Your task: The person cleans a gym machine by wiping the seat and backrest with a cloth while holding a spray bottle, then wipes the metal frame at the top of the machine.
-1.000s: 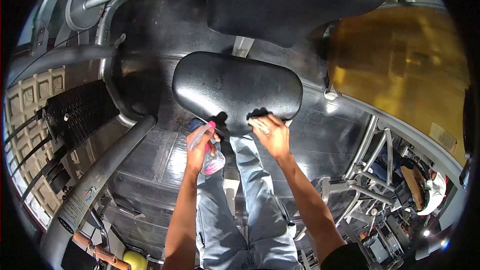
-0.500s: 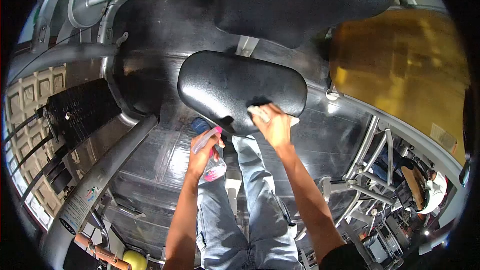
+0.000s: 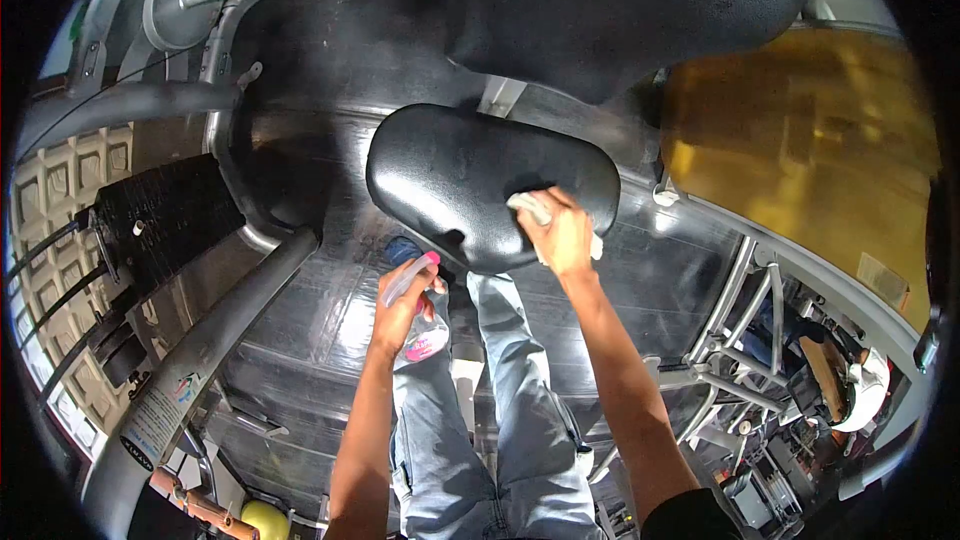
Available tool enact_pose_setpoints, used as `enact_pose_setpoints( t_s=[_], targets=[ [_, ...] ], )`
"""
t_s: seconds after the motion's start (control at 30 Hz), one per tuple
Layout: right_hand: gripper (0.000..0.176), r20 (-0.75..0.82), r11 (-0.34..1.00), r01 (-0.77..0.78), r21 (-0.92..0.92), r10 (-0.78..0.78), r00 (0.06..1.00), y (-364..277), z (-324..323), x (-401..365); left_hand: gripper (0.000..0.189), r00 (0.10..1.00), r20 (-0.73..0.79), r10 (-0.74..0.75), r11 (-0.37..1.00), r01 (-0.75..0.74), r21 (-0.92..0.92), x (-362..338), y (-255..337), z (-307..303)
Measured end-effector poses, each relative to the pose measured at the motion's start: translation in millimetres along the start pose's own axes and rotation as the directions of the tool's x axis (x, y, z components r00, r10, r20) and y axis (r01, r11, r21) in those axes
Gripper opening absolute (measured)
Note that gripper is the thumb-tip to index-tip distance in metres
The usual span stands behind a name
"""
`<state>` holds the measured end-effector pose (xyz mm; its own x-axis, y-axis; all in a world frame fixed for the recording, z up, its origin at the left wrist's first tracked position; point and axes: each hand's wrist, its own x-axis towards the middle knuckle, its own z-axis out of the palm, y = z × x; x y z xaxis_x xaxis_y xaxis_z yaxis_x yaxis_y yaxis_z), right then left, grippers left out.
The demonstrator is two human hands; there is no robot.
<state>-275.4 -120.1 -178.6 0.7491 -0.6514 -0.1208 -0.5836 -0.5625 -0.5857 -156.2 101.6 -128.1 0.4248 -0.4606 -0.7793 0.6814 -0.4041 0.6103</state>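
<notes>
A black padded seat (image 3: 450, 165) with a glossy surface lies in front of me, above my legs in the view. My right hand (image 3: 562, 238) is closed around a whitish cloth (image 3: 527, 206) and presses it on the right part of the seat. Part of the cloth sticks out on the far side of the hand. My left hand (image 3: 398, 302) grips a clear spray bottle (image 3: 428, 340) with a pink and whitish spray head, held just off the seat's lower left edge. Pink liquid or a pink label shows on the bottle.
A larger black pad (image 3: 640, 10) hangs over the seat at the top. To the right is a yellowish translucent panel (image 3: 800, 160). Grey metal tubes (image 3: 215, 350) and a stack of black weights (image 3: 165, 220) stand left. At lower right, a person in white (image 3: 868, 390) is partly visible.
My right hand with the cloth has moved slightly up and to the right across the seat. My left hand holds the spray bottle in nearly the same place. The view has shifted a little.
</notes>
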Motion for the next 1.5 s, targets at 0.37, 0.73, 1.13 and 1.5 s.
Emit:
enact_pose_setpoints(
  t_s=[0.37,0.73,1.13,1.5],
  targets=[
    [0.023,0.255,0.994,0.016,-0.109,0.012,0.967,-6.9,-12.3,-8.8,0.027,0.999,0.015,-0.035,0.999,0.035,-0.026,-0.2,-4.0,-12.1],
    [0.025,0.341,0.986,0.164,0.023,-0.162,0.926,-37.1,22.0,-4.5,0.026,0.999,-0.007,-0.043,0.999,0.043,-0.012,0.4,-0.3,-24.0],
    [0.024,0.192,0.987,0.109,-0.115,-0.086,0.978,-30.6,18.9,27.2,0.025,1.0,-0.003,0.0,1.0,0.0,-0.01,2.1,-0.9,-44.8],
    [0.023,0.392,0.901,0.396,-0.176,-0.305,0.868,-50.7,30.2,3.9,0.021,0.999,0.031,0.038,0.998,-0.04,0.055,0.7,15.3,-57.0]
  ],
)
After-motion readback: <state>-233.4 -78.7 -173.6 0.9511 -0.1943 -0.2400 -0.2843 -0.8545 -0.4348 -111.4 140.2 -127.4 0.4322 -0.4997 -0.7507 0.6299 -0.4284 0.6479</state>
